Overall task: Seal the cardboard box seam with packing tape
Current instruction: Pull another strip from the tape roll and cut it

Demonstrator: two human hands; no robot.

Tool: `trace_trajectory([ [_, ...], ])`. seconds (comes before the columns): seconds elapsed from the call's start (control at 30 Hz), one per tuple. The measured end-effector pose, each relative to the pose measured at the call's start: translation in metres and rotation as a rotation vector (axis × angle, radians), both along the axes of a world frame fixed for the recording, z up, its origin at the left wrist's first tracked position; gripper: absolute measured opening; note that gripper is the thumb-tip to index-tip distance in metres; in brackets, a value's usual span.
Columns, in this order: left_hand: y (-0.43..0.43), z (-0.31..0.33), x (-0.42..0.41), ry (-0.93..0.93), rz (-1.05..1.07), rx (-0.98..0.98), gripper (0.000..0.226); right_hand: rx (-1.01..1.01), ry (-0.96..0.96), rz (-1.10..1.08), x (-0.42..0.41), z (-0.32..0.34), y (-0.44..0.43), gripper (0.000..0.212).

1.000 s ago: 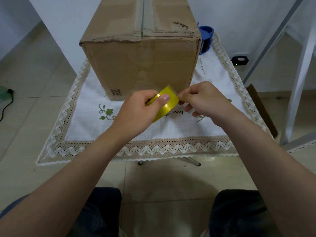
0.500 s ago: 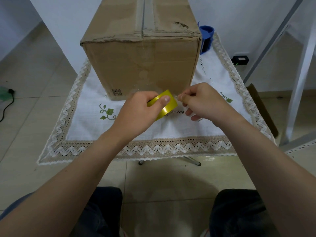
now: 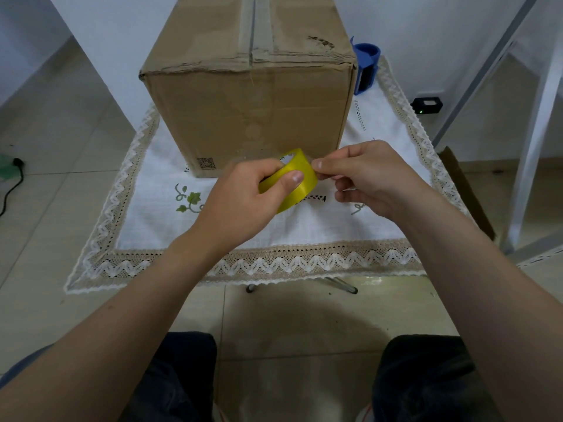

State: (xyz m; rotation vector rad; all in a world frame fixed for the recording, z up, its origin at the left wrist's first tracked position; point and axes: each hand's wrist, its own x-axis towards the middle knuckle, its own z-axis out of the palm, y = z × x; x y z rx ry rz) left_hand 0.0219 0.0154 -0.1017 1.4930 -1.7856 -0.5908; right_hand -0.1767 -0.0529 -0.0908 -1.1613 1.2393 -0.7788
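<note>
A large cardboard box (image 3: pixel 253 111) stands upright on the white cloth, its top seam (image 3: pixel 251 28) running away from me with old tape along it. In front of the box my left hand (image 3: pixel 243 196) grips a yellow roll of packing tape (image 3: pixel 297 181), thumb across its outer face. My right hand (image 3: pixel 371 178) is right beside the roll, thumb and forefinger pinched together at the roll's right edge. Whether a tape end is between those fingers I cannot tell.
The box sits on a small table covered by a white lace-edged tablecloth (image 3: pixel 304 260). A blue tape dispenser (image 3: pixel 367 67) stands behind the box's right corner. A white metal frame (image 3: pixel 536 123) rises on the right, with flat cardboard (image 3: pixel 466 190) leaning beside the table. My knees are below.
Both hands stay in front of the box. The roll has tilted slightly in my left hand and my right fingers shifted along its right edge.
</note>
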Motion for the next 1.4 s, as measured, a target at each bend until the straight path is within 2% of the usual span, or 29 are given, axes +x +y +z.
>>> trace_trajectory([
  [0.17, 0.0, 0.0, 0.0, -0.025, -0.01, -0.009, 0.041, 0.072, -0.007, 0.009, 0.001, -0.002, -0.002, 0.024],
  [0.27, 0.0, -0.001, 0.0, -0.047, -0.03, -0.008, 0.039, 0.073, 0.051, 0.047, 0.003, -0.003, -0.001, 0.013],
  [0.47, 0.001, -0.001, -0.001, -0.062, -0.023, -0.002, 0.041, -0.063, 0.236, -0.021, 0.009, -0.005, -0.002, 0.008],
  [0.63, -0.001, 0.0, -0.004, -0.055, 0.008, 0.023, 0.046, -0.169, 0.3, -0.056, 0.016, -0.007, 0.002, 0.01],
  [1.03, -0.004, 0.006, -0.007, 0.048, 0.0, 0.03, 0.056, -0.22, 0.222, -0.107, 0.014, 0.0, 0.008, 0.011],
  [1.4, -0.004, 0.01, -0.009, 0.072, 0.047, 0.072, 0.051, -0.226, 0.202, -0.13, 0.014, 0.003, 0.01, 0.011],
])
